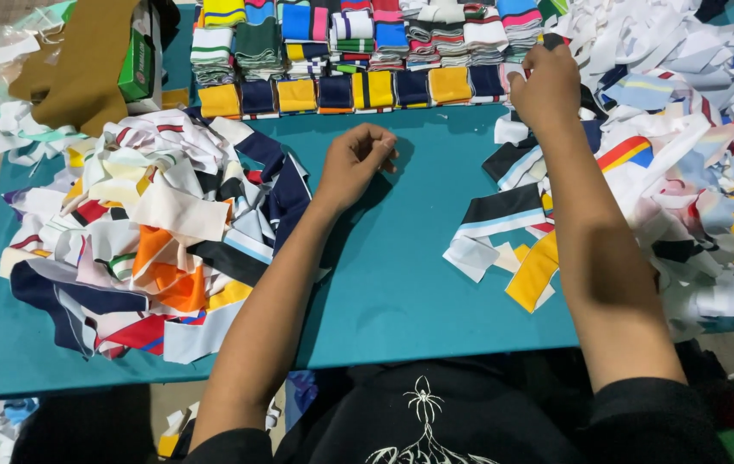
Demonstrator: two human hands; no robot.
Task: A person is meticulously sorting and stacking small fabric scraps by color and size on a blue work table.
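The left hand (354, 163) rests on the bare teal bench (401, 283), fingers curled together on nothing. At two o'clock from it, the right hand (545, 86) reaches into the right scrap pile (685, 155); whether its fingers grip a piece cannot be told. Folded stacks (350, 56) line the twelve o'clock edge; a left scrap pile (152, 232) lies at nine o'clock.

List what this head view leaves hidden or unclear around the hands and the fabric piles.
- Right hand: its back faces the camera, hiding the fingertips and whatever they pinch at the folded stacks.
- Left hand: curled on the teal table; its palm is hidden.
- Right scrap pile: cut off by the right edge.
- Left scrap pile: lower layers buried under upper pieces.
- Green box: partly covered by brown cloth.
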